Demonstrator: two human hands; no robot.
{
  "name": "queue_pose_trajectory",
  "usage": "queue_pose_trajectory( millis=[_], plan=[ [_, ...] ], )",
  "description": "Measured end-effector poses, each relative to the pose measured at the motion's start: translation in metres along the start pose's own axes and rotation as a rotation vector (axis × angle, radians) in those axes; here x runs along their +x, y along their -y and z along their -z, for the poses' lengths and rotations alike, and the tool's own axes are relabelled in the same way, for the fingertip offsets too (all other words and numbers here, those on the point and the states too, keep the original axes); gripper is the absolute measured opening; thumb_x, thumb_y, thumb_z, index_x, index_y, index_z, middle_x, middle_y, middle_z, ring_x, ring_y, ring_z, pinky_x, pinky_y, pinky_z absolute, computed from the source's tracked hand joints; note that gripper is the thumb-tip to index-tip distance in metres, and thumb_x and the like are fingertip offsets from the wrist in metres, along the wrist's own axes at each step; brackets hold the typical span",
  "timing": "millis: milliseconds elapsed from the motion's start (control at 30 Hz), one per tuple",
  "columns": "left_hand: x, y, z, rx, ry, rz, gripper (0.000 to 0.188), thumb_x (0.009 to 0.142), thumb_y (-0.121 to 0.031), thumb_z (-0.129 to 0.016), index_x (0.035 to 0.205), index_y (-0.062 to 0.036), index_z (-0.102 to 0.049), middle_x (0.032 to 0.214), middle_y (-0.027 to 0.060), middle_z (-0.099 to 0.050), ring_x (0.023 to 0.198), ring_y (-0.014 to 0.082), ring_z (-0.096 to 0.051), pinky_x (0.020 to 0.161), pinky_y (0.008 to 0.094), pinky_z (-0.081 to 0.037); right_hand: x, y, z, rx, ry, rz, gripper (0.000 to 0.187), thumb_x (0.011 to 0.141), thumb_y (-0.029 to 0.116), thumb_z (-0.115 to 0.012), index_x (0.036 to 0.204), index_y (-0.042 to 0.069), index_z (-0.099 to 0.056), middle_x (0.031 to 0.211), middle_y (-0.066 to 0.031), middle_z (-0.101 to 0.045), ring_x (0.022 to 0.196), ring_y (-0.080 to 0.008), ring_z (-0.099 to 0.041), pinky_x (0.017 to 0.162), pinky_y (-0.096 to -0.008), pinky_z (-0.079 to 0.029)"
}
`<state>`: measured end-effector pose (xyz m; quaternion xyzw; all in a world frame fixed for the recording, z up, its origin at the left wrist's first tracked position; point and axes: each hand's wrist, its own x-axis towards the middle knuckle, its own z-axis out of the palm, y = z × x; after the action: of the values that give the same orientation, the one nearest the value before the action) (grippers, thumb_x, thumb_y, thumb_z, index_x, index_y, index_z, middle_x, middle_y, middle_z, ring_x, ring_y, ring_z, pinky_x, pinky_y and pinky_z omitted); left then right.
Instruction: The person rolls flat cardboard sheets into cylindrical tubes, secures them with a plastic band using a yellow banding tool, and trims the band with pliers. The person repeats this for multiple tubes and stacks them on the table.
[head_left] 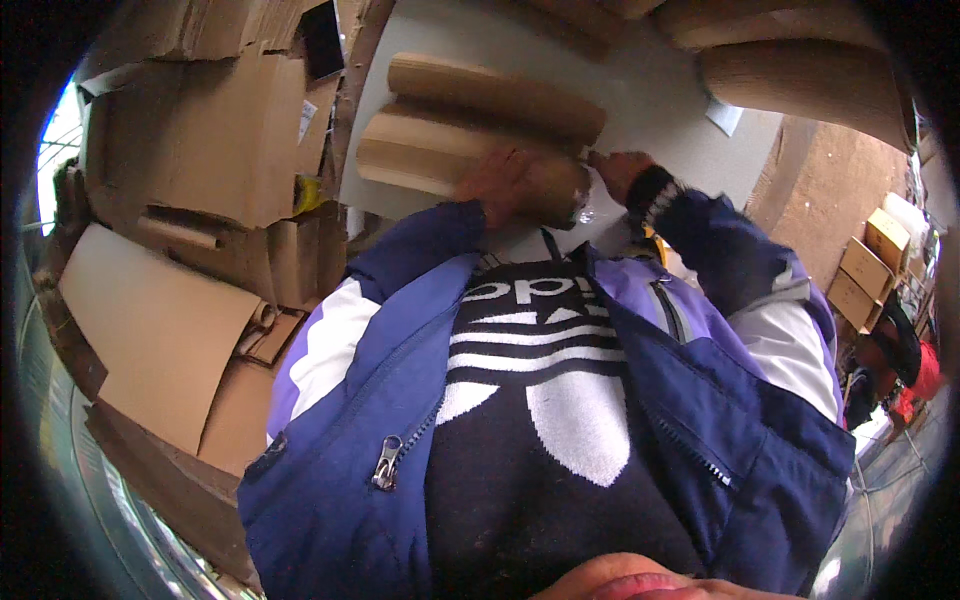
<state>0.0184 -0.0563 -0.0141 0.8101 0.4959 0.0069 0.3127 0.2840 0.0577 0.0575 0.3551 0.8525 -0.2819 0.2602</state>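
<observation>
A brown cardboard roll [556,190] lies crosswise close to my chest on a pale grey table surface [660,95]. My left hand [495,180] lies over the roll and grips it, its fingers slightly blurred. At the roll's right end, my right hand [622,172] is closed, thumb and fingers together; what it pinches is too small to make out. Clear plastic film [590,207] shines at that end of the roll. Just beyond, the cardboard continues in curved sheets, with another curled cardboard piece [490,95] behind.
Large flattened cardboard sheets [200,140] stand at the left, with a pale sheet [155,320] below. More curved cardboard [800,85] lies far right, near a small white paper [724,116]. Small cardboard boxes [865,270] are stacked at the right. Something yellow [656,246] shows beside my right sleeve.
</observation>
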Motion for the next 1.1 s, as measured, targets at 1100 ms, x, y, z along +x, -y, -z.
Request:
queue_pose_trajectory(
  millis=[1100],
  plan=[
    [-0.019,-0.031,0.031,0.317,0.032,-0.018,0.056,0.094,-0.022,-0.042,0.148,-0.0082,-0.033,0.153,0.0186,-0.032,0.141,0.0393,-0.031,0.117,0.0498,-0.022,0.033,0.054,0.041,0.340,-0.531,-0.054,0.076,0.076,0.039,-0.072,0.139,0.006,-0.045,0.130,-0.0201,-0.056,0.120,-0.0372,-0.053,0.096,-0.0458,-0.049]
  ],
)
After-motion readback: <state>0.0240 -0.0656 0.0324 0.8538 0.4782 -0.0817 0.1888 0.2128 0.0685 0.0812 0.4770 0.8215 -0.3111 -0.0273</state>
